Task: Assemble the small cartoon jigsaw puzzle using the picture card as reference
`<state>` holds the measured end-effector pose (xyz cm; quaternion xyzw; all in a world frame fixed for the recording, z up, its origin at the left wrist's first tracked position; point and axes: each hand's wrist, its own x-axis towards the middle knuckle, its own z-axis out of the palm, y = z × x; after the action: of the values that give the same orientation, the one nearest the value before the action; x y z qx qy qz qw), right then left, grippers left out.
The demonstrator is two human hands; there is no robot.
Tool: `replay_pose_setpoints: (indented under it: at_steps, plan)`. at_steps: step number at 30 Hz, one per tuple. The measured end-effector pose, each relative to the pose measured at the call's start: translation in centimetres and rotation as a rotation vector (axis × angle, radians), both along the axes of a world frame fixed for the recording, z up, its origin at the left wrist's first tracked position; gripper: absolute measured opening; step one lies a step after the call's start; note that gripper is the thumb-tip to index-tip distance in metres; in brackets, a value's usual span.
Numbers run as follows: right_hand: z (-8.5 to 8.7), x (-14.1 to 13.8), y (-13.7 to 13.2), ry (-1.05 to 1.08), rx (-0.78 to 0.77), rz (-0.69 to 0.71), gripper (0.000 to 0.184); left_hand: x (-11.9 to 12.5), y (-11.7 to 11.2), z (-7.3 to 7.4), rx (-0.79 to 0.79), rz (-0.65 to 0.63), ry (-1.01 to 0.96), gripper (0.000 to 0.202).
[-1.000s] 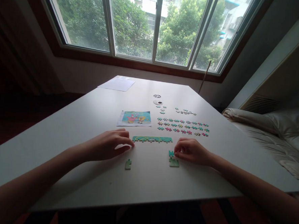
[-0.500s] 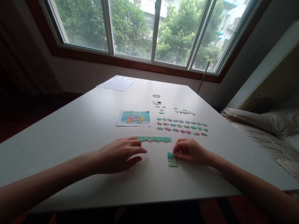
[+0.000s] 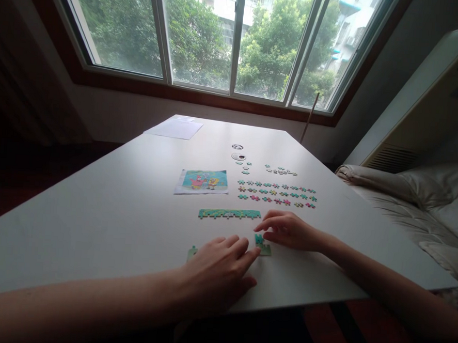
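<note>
Piece-fitting seems in hand. Just nearer than the joined strip (image 3: 229, 213), the right hand (image 3: 287, 231) rests loosely extended fingertips on a small green cluster (image 3: 262, 244). The left hand (image 3: 217, 271) lies flat and open beside it, holding nothing. Joining calls for aligned tabs.

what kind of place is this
Probably a room in a home, maybe a bedroom: bedding lies beside the white table, a big window faces trees, and jigsaw pieces are laid out in rows.
</note>
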<state>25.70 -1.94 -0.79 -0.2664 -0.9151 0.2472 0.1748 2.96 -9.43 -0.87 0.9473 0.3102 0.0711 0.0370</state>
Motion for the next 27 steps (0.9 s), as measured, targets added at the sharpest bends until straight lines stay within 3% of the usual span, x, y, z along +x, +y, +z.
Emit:
replay_pose_setpoints:
  at_steps: [5, 17, 23, 27]
  plan:
    - [0.3, -0.4, 0.2, -0.073, -0.01, 0.133, 0.026, 0.1, 0.1, -0.5, 0.014, 0.022, -0.014, 0.038]
    - [1.0, -0.7, 0.3, -0.1, -0.037, 0.113, 0.021, 0.2, 0.0, -0.3, 0.002, 0.032, -0.006, 0.037]
    - [1.0, -0.4, 0.4, -0.047, -0.053, -0.001, 0.011, 0.2, -0.2, -0.2, -0.003, 0.033, 0.007, 0.037]
    - [0.2, 0.0, 0.6, 0.08, -0.162, -0.104, 0.012, 0.1, -0.2, -0.5, 0.01, 0.029, -0.003, 0.038]
